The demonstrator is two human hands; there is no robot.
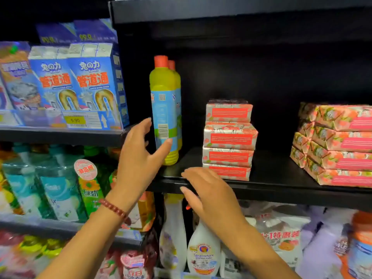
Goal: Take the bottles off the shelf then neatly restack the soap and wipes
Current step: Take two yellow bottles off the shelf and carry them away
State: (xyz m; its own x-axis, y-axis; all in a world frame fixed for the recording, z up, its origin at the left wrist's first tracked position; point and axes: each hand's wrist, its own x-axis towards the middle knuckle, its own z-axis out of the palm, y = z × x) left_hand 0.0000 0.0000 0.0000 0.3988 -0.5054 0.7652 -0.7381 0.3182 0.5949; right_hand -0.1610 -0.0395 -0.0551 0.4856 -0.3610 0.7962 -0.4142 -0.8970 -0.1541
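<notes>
— Though loaded at both ends, leaves bare board mid-span on the black shelf [281, 190].
— Far right?
— Holds the wide block of pink packs [340, 146], four tiers, cut by the frame edge. Well apart to its left, the narrow stack of pink packs [229, 141], four high, bottom one close to the lip.
— Bottles?
— Two yellow bottles [164, 109], red caps, upright at the left end, one behind the other.
— Hands?
— Left hand [138, 158]: grip wide, thumb on the front bottle's label, fingers [145, 125] past its left side. Right hand [211, 196]: grip loose, holding nothing, over the lip.
</notes>
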